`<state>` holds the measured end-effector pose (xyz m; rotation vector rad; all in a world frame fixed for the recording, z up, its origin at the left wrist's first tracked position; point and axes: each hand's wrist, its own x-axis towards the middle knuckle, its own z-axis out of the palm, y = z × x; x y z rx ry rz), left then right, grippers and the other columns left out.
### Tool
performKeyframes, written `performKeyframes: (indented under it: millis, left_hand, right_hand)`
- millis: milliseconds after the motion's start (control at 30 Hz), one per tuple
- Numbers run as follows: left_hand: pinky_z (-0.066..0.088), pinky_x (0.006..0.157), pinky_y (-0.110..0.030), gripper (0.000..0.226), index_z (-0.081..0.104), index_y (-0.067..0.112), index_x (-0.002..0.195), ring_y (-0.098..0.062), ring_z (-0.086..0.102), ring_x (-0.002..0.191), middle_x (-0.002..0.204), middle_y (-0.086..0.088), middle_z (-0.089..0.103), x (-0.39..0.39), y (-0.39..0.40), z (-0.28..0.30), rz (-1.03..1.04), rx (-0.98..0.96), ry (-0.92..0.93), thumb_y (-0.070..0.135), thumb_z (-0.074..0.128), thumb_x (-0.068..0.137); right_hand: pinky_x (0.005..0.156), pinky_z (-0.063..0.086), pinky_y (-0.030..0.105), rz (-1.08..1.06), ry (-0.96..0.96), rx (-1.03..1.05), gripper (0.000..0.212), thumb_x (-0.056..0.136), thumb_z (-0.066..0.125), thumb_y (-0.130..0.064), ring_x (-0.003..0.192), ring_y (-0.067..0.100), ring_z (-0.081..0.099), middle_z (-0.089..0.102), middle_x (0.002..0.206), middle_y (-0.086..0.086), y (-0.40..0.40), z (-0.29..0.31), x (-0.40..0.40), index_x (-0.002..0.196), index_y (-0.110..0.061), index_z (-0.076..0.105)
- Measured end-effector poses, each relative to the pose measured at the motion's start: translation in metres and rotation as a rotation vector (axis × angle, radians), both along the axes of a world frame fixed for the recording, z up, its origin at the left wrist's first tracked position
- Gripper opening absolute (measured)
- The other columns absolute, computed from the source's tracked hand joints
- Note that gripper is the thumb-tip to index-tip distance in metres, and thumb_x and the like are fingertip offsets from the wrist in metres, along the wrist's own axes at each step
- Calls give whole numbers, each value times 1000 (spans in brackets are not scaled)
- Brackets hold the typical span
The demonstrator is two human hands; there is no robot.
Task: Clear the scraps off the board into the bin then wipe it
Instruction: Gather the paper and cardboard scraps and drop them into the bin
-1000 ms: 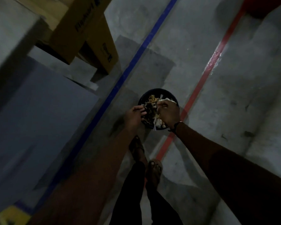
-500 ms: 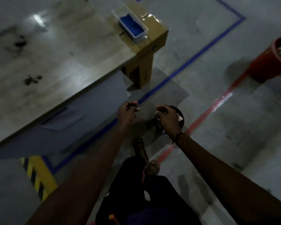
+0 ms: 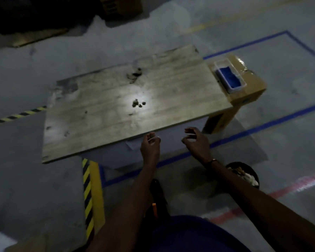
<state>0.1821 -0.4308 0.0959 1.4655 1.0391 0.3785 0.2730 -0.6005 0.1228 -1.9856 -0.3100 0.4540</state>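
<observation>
A large wooden board (image 3: 102,113) lies flat ahead of me. A few small dark scraps (image 3: 138,103) sit near its middle and another dark clump of scraps (image 3: 135,75) lies farther back. The black bin (image 3: 243,174), holding scraps, stands on the floor at my lower right, partly hidden by my right forearm. My left hand (image 3: 150,145) hovers at the board's near edge with loosely curled fingers, holding nothing I can see. My right hand (image 3: 195,141) hangs beside it, fingers spread and relaxed, empty.
A white tray with a blue cloth (image 3: 229,77) rests on a cardboard box (image 3: 247,91) at the board's right end. Blue tape (image 3: 262,127), a red line (image 3: 284,188) and yellow-black hazard stripes (image 3: 87,193) mark the concrete floor. My legs are below.
My hands have left the bin and risen toward the board's near edge. My view has swung up from the bin, so the whole board shows.
</observation>
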Motion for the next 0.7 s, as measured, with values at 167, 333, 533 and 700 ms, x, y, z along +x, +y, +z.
performKeyframes:
  millis: [167,333,533,700]
  left_hand:
    - [47,79,-11,39,61,12,126,-20,63,112,125,-2,64,9,97,-5,25,148,-16,17,78,92]
    - [46,91,-29,59,56,13,134,-19,57,120,136,-8,57,25,168,-18,-41,302,59,28,85,85]
    - [47,103,-43,77,47,19,142,-22,49,132,146,-5,47,51,212,-45,-191,426,155,42,87,81]
    - [40,113,-54,87,39,19,151,-24,37,147,162,-5,33,76,242,-78,-276,499,251,51,82,82]
  right_hand:
    - [85,50,28,57,-45,-48,54,90,81,-21,111,14,65,65,135,2,84,-4,26,139,-17,59]
    - [93,56,42,102,-8,-96,76,87,84,-32,124,19,57,50,152,3,138,-20,44,151,-18,45]
    - [115,41,51,165,-51,-219,97,84,85,-41,145,30,40,31,166,9,186,-48,59,160,-14,31]
    - [127,18,37,246,-174,-289,110,86,80,-50,160,23,12,10,174,6,222,-81,89,165,-16,13]
